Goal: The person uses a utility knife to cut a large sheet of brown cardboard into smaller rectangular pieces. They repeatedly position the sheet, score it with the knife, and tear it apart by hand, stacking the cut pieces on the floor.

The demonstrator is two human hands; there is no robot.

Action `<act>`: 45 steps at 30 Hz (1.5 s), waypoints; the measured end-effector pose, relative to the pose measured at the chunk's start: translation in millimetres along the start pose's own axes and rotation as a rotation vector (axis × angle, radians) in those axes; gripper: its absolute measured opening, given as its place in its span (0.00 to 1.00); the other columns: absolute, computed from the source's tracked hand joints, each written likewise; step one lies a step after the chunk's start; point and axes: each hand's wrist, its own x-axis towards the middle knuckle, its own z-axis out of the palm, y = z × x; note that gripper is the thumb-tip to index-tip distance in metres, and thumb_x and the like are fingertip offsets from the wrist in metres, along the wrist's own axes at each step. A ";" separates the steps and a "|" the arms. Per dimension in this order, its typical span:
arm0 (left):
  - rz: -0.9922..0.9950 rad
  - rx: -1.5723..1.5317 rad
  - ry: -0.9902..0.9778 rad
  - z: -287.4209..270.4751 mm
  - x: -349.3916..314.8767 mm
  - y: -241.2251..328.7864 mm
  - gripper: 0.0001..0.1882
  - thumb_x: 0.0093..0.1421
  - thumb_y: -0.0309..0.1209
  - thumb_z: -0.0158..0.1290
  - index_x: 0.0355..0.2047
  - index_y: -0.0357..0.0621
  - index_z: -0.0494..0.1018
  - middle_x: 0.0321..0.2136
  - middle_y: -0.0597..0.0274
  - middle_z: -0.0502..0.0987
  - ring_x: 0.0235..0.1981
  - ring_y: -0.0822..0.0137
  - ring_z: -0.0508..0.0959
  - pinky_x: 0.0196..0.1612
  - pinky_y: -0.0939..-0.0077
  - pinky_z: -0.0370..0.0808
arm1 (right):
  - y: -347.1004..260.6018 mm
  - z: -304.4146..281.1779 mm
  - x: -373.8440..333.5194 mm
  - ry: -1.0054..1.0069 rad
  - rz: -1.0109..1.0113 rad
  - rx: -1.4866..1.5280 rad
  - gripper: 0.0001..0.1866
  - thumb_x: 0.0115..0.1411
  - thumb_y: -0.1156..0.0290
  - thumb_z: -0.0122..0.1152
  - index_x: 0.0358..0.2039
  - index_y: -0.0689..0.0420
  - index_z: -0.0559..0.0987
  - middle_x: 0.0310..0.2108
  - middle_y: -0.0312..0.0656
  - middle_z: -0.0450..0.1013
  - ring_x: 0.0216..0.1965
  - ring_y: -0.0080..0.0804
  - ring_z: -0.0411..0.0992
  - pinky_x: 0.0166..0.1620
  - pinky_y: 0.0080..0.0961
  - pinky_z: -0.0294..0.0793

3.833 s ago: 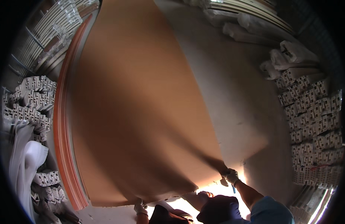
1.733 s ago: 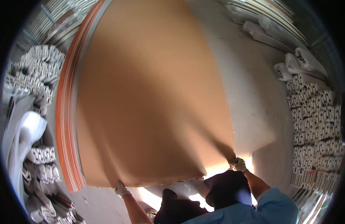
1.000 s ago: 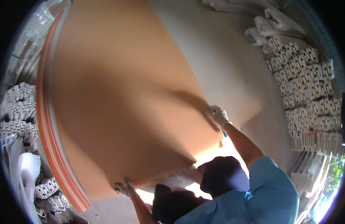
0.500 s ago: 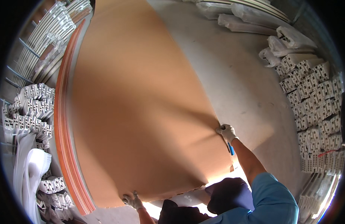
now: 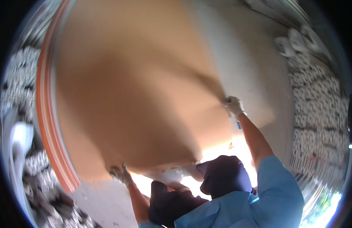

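A large brown cardboard-like sheet (image 5: 145, 114) lies before me, its near edge raised and uneven. At its near left corner, my gloved left hand (image 5: 121, 175) is closed on the edge. My gloved right hand (image 5: 235, 106) is closed on the sheet's right edge, farther from me, with the arm stretched out. Creases and shadows run across the sheet from that grip. Just below the right wrist shows a small blue object (image 5: 239, 125), too blurred to name. Fingers under the sheet are hidden.
An orange-and-white striped strip (image 5: 46, 102) runs along the sheet's left side. Stacked pale profiles (image 5: 316, 102) stand at the right, some with plastic-wrapped ends (image 5: 296, 41). More profiles (image 5: 20, 74) and white plastic film (image 5: 22, 136) lie at the left. Grey floor (image 5: 256, 72) borders the sheet.
My view has shifted, so sheet, hands and stacks sit higher in the picture, and the surroundings are blurred. Both hands keep their places on the sheet's edges.
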 end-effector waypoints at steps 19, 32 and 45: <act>-0.143 0.001 0.027 -13.0 10.7 31.7 0.51 0.50 0.50 0.63 0.67 0.48 0.49 0.68 0.42 0.36 0.69 0.46 0.34 0.69 0.57 0.44 | 0.4 -14.6 24.4 -0.265 -0.070 -0.032 0.16 0.57 0.66 0.65 0.19 0.56 0.69 0.14 0.29 0.61 0.11 0.17 0.55 0.14 0.21 0.55; -0.720 0.048 0.114 -26.6 11.2 68.8 0.70 0.31 0.54 0.72 0.69 0.58 0.39 0.64 0.47 0.51 0.63 0.46 0.58 0.59 0.55 0.67 | -4.8 -14.3 20.6 -0.312 0.128 0.045 0.15 0.57 0.65 0.64 0.20 0.55 0.68 0.15 0.29 0.61 0.11 0.18 0.54 0.13 0.22 0.54; -0.099 -0.368 0.520 -73.3 41.8 125.8 0.24 0.56 0.27 0.51 0.55 0.52 0.69 0.37 0.55 0.72 0.38 0.58 0.74 0.44 0.62 0.73 | -19.8 -19.5 30.9 -0.410 0.291 0.122 0.13 0.60 0.64 0.62 0.24 0.50 0.68 0.12 0.28 0.59 0.07 0.17 0.52 0.09 0.19 0.49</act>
